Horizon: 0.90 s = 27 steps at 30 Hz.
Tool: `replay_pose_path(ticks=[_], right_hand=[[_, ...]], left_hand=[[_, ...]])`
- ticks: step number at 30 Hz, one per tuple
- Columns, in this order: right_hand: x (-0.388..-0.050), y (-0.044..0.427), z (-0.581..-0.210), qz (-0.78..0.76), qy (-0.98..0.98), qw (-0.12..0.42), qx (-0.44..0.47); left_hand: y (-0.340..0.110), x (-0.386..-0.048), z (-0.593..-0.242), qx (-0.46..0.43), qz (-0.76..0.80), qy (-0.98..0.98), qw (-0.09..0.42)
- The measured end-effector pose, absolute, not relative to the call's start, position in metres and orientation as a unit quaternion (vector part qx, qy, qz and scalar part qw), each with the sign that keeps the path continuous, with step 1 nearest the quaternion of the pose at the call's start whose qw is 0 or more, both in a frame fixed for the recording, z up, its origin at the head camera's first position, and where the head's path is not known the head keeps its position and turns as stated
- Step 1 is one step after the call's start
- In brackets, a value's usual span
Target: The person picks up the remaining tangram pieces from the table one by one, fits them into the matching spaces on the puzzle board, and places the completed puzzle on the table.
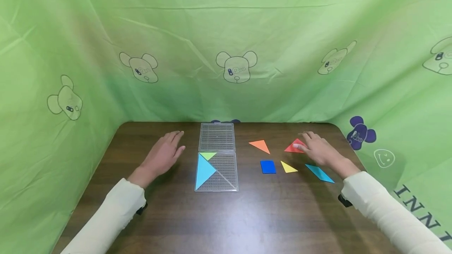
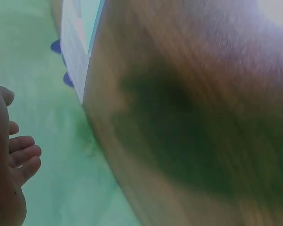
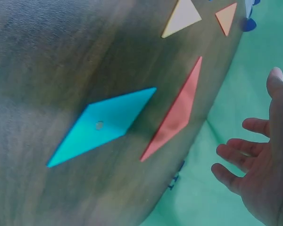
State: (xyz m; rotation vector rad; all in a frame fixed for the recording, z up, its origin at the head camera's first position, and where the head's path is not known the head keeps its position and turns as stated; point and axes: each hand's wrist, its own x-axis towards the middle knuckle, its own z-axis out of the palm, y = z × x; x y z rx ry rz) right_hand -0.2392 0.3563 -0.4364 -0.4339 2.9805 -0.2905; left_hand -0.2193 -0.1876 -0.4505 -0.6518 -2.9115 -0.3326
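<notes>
My left hand is held above the table just left of a clear two-panel gridded case, its fingers loosely extended and holding nothing. In the near panel lie a light-blue triangle and a small green triangle. On the other side, my right hand hovers over a red triangle, partly covering it in the head view. From the right wrist camera, that hand looks relaxed, with a gap between it and the red triangle. A teal parallelogram lies nearby.
Right of the case lie an orange triangle, a blue square and a yellow triangle, spaced apart on the brown table. A green cloth hangs behind the table and along both sides.
</notes>
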Motion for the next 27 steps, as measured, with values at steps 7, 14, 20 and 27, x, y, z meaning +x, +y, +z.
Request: replay_pose_path(ticks=[7,14,20,27], right_hand=[[-0.236,0.359,-0.444,-0.097,0.984,0.052,-0.138],[-0.239,0.365,-0.455,-0.091,0.984,0.024,-0.154],[-0.252,0.371,-0.464,-0.101,0.984,0.027,-0.141],[-0.269,0.379,-0.468,-0.118,0.985,0.083,-0.098]], left_hand=[[-0.174,-0.209,-0.461,-0.228,-0.130,-0.963,0.061],[-0.157,-0.199,-0.471,-0.284,-0.147,-0.947,0.042],[-0.145,-0.192,-0.483,-0.347,-0.136,-0.928,-0.008],[-0.141,-0.184,-0.491,-0.388,-0.132,-0.909,-0.076]])
